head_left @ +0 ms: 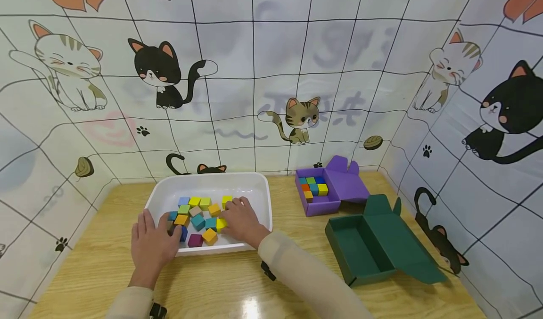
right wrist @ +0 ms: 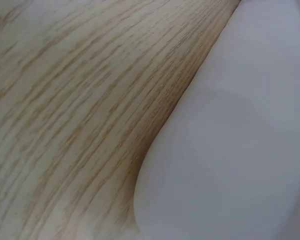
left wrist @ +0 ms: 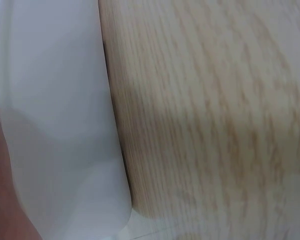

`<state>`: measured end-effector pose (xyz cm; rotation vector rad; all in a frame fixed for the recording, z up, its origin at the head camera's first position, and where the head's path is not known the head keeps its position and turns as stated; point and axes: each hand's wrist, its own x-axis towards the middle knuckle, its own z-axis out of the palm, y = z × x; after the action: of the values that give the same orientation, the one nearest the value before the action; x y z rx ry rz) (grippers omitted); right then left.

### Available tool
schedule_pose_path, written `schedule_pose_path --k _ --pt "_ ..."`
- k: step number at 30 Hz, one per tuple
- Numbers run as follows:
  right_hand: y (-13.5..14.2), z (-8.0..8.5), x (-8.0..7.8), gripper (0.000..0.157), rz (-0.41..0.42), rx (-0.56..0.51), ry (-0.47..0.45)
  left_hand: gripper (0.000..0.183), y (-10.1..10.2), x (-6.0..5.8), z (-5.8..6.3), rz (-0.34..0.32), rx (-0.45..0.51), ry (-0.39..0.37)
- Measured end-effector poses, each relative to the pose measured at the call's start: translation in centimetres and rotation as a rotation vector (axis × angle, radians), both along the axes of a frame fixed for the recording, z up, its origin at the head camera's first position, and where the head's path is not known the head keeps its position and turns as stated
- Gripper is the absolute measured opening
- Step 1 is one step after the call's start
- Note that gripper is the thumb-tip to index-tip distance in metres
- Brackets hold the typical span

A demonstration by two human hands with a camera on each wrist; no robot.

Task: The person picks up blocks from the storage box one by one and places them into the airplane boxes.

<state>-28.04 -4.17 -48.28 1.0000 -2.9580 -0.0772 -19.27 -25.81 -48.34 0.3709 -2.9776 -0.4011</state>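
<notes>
A white tray (head_left: 250, 189) holds several small coloured blocks. My left hand (head_left: 152, 243) lies over its front left corner, long fingers fairly straight, thumb apart. A dark blue block (head_left: 184, 234) is beside that thumb, and an olive-brown block (head_left: 170, 226) shows between thumb and forefinger. Inside the tray's right part, my right hand (head_left: 242, 219) has thumb and forefinger at either side of a yellow block (head_left: 220, 224), pinching it. Another yellow block (head_left: 226, 200) is just past its fingertips. The wrist views show mostly the tray's outer wall (left wrist: 65, 110) (right wrist: 230, 140).
Right of the tray stands an open purple box (head_left: 318, 209) with several coloured blocks in rows. Nearer me is an open dark green box (head_left: 360, 246), its lid folded out to the right. The wooden table (head_left: 229, 286) meets cat-patterned walls (head_left: 237, 97) at back and sides.
</notes>
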Motion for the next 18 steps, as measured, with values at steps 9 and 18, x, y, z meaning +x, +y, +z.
schedule_pose_path --k 9,18 --pt "0.9 1.7 0.0 0.040 -0.016 -0.027 -0.007 0.060 -0.1 -0.1 0.1 -0.006 -0.008 0.020" --pt "3.2 3.3 -0.9 0.041 -0.007 -0.056 0.044 0.062 0.0 0.0 0.2 -0.005 -0.005 -0.007"
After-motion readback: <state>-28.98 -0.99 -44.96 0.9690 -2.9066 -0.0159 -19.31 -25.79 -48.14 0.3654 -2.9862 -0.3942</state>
